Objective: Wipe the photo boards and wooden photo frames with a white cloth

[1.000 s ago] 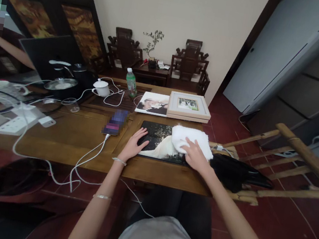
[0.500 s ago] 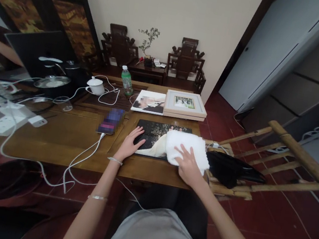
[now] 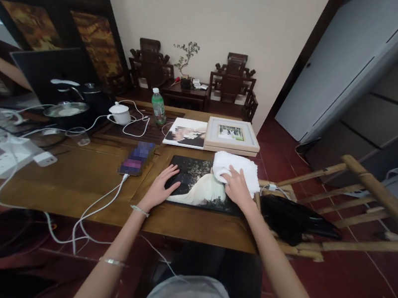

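Where the hands are: the left hand (image 3: 163, 186) lies spread flat, holding nothing, its fingertips on the left edge of the panel; the right hand (image 3: 238, 188) is partly curled on the cloth, though whether it pinches or only presses cannot be told.
Panel: the dark picture panel (image 3: 199, 192), showing a white dress, lies flat on the wooden counter (image 3: 187, 222) near its front edge.
Cloth: the white cloth (image 3: 245, 165), folded, covers the panel's upper right part.
Left of the panel: a phone (image 3: 137, 158) with a white cable plugged in, its screen blurred.
Right of the counter: a black bundle (image 3: 297, 219) on a bamboo chair (image 3: 376, 197).
Beyond the panel: a white-edged print (image 3: 194, 141) just beside a pale picture frame (image 3: 250, 144); a green bottle (image 3: 158, 107) stands upright to their left.
By the wall: two dark carved chairs (image 3: 232, 81), a small plant (image 3: 186, 58) between them.
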A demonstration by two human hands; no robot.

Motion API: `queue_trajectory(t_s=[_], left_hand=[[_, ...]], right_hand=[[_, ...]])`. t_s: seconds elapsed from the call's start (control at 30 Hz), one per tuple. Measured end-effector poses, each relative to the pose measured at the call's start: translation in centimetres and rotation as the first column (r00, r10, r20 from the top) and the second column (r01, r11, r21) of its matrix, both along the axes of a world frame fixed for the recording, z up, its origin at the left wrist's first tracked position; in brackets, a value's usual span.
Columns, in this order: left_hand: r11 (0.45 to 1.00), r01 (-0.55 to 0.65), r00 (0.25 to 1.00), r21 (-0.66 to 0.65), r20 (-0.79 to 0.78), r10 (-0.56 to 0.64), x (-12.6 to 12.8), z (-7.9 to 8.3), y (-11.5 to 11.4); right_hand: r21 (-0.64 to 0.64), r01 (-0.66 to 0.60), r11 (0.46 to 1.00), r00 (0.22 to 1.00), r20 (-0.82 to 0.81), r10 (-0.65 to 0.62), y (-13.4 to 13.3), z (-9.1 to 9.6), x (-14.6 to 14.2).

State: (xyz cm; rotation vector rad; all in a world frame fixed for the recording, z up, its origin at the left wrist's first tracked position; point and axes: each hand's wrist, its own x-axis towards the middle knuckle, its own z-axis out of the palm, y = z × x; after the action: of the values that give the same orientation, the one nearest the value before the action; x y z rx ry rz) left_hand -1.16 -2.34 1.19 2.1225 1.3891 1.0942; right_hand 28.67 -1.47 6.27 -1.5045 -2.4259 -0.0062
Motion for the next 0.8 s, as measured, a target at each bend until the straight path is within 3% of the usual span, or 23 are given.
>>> queue_trajectory(t_s=[0.1, 0.37, 0.47, 0.67, 0.8], left_hand=[[1.0, 0.004, 1.0, 0.002, -0.012, -0.004, -0.1, -0.1, 0.0], [1.0, 0.0, 1.0, -0.011, -0.028, 0.0, -0.1, 0.1, -0.1], [1.0, 0.002, 0.999, -0.001, -0.032, -0.002, -0.2, 0.0, -0.1], [1.0, 0.0, 0.999, 0.008, -0.044, 0.0, -0.3, 0.1, 0.1], [1.0, 0.006, 0.999, 0.024, -0.052, -0.005, -0.3, 0.1, 0.3]], right_hand=[[-0.003, -0.008, 1.0, 1.0, -0.002, 0.008, -1.2, -0.2, -0.3], [0.011, -0.157, 0.988, 0.987, -0.04, 0.157, -10.3, -1.2, -0.2], [-0.02, -0.16, 0.987, 0.986, -0.058, 0.159, -9.5, -0.7, 0.2], [-0.04, -0.073, 0.997, 0.997, -0.037, 0.072, -3.2, 0.2, 0.9], [-0.021, -0.081, 0.996, 0.996, -0.033, 0.081, -4.3, -0.2, 0.8]])
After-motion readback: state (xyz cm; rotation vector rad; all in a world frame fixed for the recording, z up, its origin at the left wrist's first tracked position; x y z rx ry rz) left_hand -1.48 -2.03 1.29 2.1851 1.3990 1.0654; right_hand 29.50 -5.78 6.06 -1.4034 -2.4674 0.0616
